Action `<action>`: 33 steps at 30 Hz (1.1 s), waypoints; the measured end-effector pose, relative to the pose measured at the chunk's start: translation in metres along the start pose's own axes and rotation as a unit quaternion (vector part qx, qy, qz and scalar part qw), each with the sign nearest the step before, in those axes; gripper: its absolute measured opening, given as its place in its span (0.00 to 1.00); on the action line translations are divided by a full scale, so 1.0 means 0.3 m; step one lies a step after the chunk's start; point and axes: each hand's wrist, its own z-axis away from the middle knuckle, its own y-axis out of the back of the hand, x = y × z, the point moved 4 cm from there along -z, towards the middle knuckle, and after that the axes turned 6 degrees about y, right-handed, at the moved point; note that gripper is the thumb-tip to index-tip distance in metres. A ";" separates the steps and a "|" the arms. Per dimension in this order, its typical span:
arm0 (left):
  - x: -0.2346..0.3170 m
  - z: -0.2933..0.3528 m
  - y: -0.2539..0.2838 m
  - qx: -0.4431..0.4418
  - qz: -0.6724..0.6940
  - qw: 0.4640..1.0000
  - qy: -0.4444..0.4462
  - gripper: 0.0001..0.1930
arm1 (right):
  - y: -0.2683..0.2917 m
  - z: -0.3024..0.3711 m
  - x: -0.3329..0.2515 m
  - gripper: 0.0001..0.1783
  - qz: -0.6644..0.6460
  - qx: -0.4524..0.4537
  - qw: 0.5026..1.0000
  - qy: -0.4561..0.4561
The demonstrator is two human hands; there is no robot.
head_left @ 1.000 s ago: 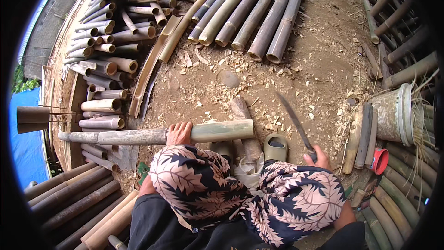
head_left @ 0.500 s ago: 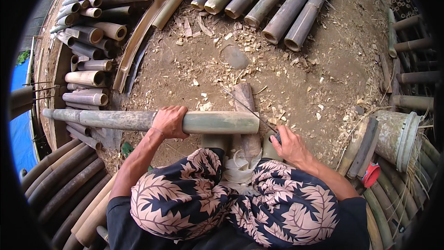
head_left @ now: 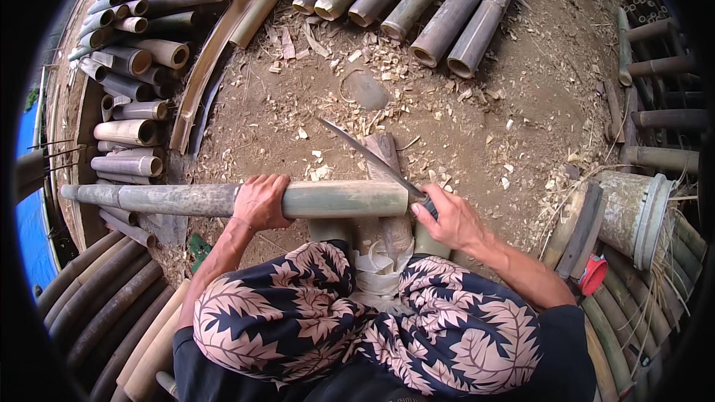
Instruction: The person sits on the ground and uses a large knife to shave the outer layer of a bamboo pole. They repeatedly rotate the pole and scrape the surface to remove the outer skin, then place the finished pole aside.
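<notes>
A long green-grey bamboo pole [head_left: 342,199] lies crosswise in front of my knees, its pale shaved end to the right. My left hand [head_left: 262,201] is wrapped over the pole from above, near its middle. At the cut end, my right hand [head_left: 452,216] grips the dark handle of a long knife [head_left: 365,150]. The narrow blade points away to the upper left, passing close to the pole's end; whether it touches is unclear. Under the pole's right part is a short wooden log [head_left: 383,150].
Cut bamboo poles are stacked at the left [head_left: 130,132] and lie in a row at the far side [head_left: 432,0]. A whitish bucket [head_left: 629,205] rests on its side at the right, near a red round object [head_left: 593,275]. Wood chips litter the dirt floor [head_left: 462,134].
My right hand has come slightly left and up, and the knife blade has swung left with its flat more visible. My left hand still holds the pole. The whole view has shifted slightly.
</notes>
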 end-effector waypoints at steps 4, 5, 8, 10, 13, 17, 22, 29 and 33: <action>0.000 0.015 -0.018 0.054 -0.020 0.998 0.001 0.32 | 0.023 0.025 -0.074 0.16 -0.023 0.112 0.988 0.105; 0.015 -0.054 -0.067 0.073 -0.011 0.997 -0.031 0.34 | -0.024 0.074 0.046 0.17 0.048 0.100 0.992 0.060; 0.003 0.014 -0.042 0.067 -0.031 0.997 0.002 0.34 | -0.106 0.071 0.206 0.18 0.076 -0.022 0.996 -0.028; -0.001 0.029 -0.035 0.096 -0.025 0.995 0.006 0.34 | -0.015 0.021 0.077 0.19 0.015 -0.051 0.998 -0.044; 0.020 0.004 -0.052 0.103 -0.011 0.994 -0.016 0.35 | 0.068 0.021 -0.122 0.18 -0.049 0.125 0.988 0.077; 0.017 0.018 -0.025 0.107 -0.012 0.994 -0.013 0.35 | -0.081 0.085 0.112 0.13 0.092 0.086 0.988 0.094; 0.009 0.033 -0.057 0.117 -0.027 0.993 -0.003 0.34 | 0.007 0.020 0.021 0.13 -0.018 -0.014 0.999 -0.027; 0.041 0.015 -0.083 0.212 -0.043 0.976 -0.029 0.34 | -0.105 0.107 0.254 0.16 0.132 -0.053 0.988 -0.064; 0.025 0.054 -0.091 0.212 -0.056 0.975 -0.014 0.32 | 0.006 0.036 0.058 0.16 0.005 -0.054 0.997 -0.063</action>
